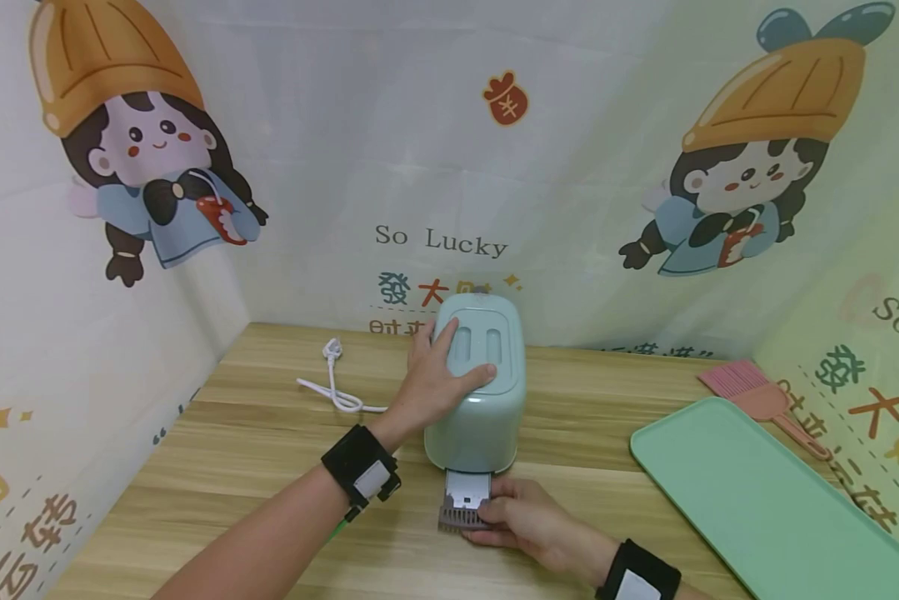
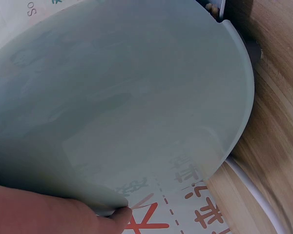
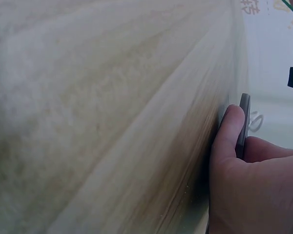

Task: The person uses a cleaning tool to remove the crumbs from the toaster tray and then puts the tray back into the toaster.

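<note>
A mint-green toaster (image 1: 473,433) with a lid on top stands near the middle of the wooden table. My left hand (image 1: 440,375) rests on it, thumb across the lid and fingers spread along the left side. In the left wrist view, the toaster's smooth side (image 2: 122,97) fills most of the picture, with a fingertip (image 2: 119,214) against its edge. At the near end, a grey crumb tray (image 1: 467,492) sticks out from under the toaster. My right hand (image 1: 531,525) pinches the tray's slotted front from the right; the right wrist view shows the tray's dark edge (image 3: 244,109) between thumb and fingers.
A white power cord (image 1: 340,400) with its plug lies left of the toaster. To the right are a large green tray (image 1: 749,492) and a pink slotted spatula (image 1: 764,400). Printed cloth (image 1: 329,150) stands behind and along both sides of the table.
</note>
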Motion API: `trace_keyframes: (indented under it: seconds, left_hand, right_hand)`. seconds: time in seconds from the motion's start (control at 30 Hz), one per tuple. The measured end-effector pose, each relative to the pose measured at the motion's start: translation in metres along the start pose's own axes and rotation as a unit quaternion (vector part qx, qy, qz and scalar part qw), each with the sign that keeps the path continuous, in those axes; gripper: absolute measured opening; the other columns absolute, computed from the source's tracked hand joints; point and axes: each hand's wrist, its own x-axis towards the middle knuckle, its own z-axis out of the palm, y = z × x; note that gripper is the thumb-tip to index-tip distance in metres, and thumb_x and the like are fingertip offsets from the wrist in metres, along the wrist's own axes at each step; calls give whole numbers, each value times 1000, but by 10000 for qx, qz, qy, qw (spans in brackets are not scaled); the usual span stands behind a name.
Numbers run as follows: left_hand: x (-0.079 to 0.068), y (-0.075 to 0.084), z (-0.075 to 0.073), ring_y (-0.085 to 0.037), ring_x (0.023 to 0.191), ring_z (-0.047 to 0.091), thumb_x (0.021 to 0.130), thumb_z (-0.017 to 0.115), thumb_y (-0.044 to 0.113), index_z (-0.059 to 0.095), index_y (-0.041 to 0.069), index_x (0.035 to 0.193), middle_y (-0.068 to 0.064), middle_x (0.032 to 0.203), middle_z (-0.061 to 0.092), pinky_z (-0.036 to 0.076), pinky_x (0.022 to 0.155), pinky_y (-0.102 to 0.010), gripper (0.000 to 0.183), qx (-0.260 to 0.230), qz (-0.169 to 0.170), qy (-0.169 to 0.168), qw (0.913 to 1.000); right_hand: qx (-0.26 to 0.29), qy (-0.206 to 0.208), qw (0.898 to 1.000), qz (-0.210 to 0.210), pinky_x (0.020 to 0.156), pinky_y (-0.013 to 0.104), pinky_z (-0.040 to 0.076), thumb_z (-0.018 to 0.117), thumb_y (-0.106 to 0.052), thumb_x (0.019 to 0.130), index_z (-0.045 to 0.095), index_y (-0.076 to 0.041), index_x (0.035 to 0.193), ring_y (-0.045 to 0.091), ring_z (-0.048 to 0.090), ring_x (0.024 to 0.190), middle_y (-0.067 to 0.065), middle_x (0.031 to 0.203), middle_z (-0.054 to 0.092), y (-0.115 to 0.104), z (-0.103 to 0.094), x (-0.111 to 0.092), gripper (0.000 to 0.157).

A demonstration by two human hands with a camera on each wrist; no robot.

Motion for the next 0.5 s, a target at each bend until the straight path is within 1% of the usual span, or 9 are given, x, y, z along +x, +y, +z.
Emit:
trace_keyframes:
  seconds: [0.17,0.5]
  left_hand:
    - [0,0,0,-33,138,10,81,67,58,21,19,152,-11,156,0,24,105,-59,93,-19,-8,0,10000]
    - [1,0,-1,-34,138,10,81,66,58,21,20,152,-10,156,1,25,104,-60,92,8,-28,11,10000]
  right_hand:
    - [-44,-58,10000,-18,84,38,52,50,5,92,45,15,119,29,62,94,23,107,59,3,2,-4,30]
    - [2,-64,9998,-203,83,38,53,50,6,89,45,17,115,29,62,92,24,104,58,10,2,-5,28]
